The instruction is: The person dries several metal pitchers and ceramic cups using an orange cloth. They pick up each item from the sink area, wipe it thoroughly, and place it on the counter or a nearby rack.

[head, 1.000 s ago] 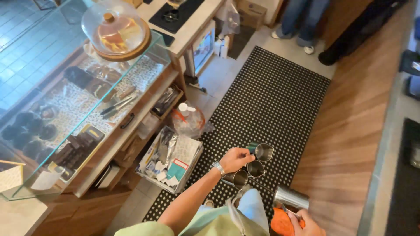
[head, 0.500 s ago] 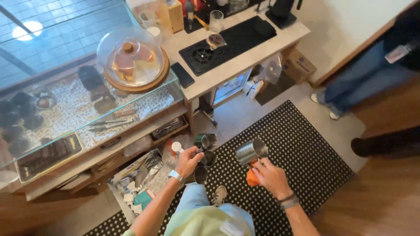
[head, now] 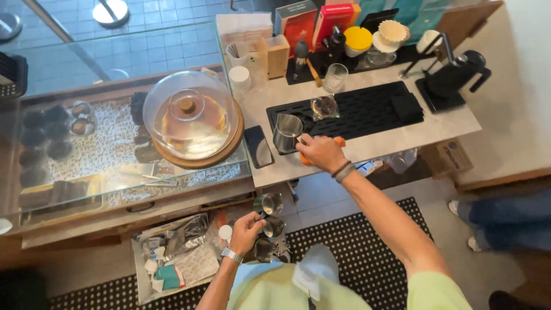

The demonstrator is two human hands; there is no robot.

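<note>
**A:** Where are the two hands?

**B:** The view looks straight down from the person's head. The right hand (head: 321, 152) reaches forward and up over the pale counter (head: 447, 123), arm nearly straight, and rests at the counter's front edge. The left hand (head: 247, 232) stays low and close to the body, elbow bent, above the dotted floor mat (head: 367, 252).

**A:** What does each one hold?

**B:** The right hand is curled, knuckles up, over an orange cloth (head: 338, 142); only the cloth's ends show on either side of the fingers. The left hand is closed around the handles of three small steel pitchers (head: 268, 224), which hang in a cluster to its right, mouths facing up.

**A:** And the pitcher on the counter?

**B:** A steel milk pitcher (head: 287, 133) stands upright just to the left of the right hand, very near the fingertips; I cannot tell whether they touch. It sits at the left end of a black drip mat (head: 367, 112), whose long side runs left to right along the counter. The right hand is much the nearer of the two; the left is well apart, below the counter's edge.

**A:** Anything else close by?

**B:** A dark phone (head: 258, 146) lies left of the pitcher, and a glass cake dome (head: 189, 117) sits atop the display case beyond it.
</note>
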